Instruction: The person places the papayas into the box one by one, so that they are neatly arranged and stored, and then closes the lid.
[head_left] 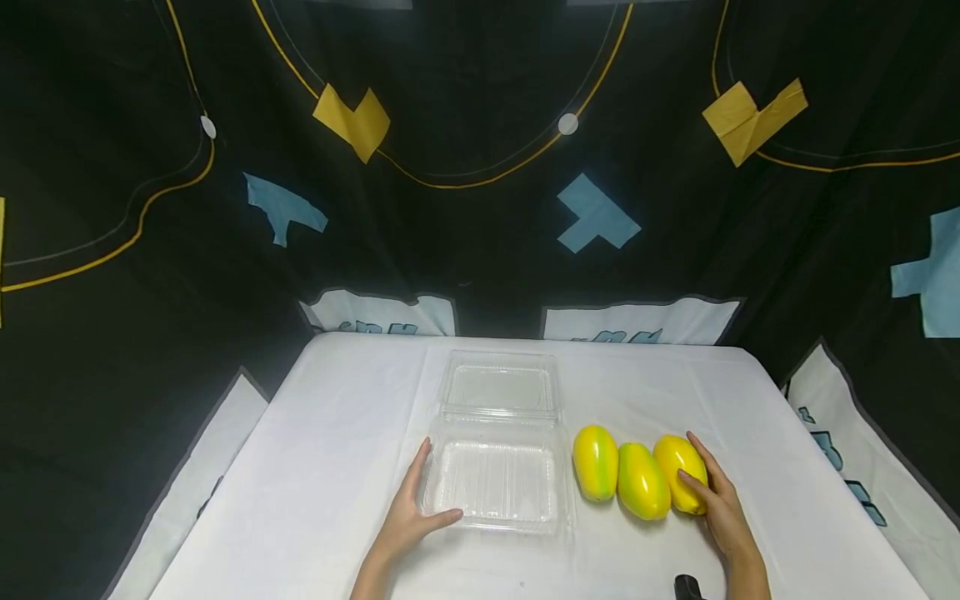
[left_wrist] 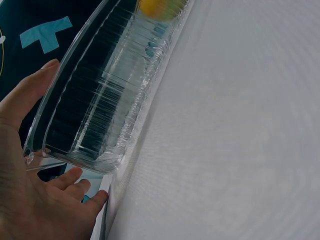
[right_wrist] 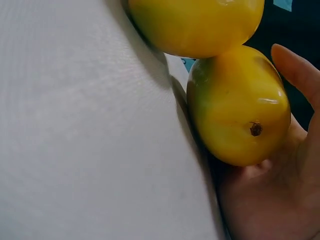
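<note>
My left hand (head_left: 405, 518) is at the near left corner of a clear plastic clamshell container (head_left: 495, 482), its thumb and fingers spread around that corner. In the left wrist view the fingers (left_wrist: 82, 185) show below the container's wall. At the right, my right hand (head_left: 723, 512) lies around the right side of a yellow mango (head_left: 675, 467). The right wrist view shows the thumb (right_wrist: 295, 67) apart from this mango and the other fingers partly hidden behind it. A yellow-green mango (head_left: 642, 482) touches it, and another mango (head_left: 596, 462) stands further left.
The container's lid (head_left: 501, 385) lies folded back on the far side. A white cloth covers the table (head_left: 330, 433). Near the right forearm is a small black object (head_left: 686, 586). A dark curtain (head_left: 465, 267) with taped shapes hangs behind the table.
</note>
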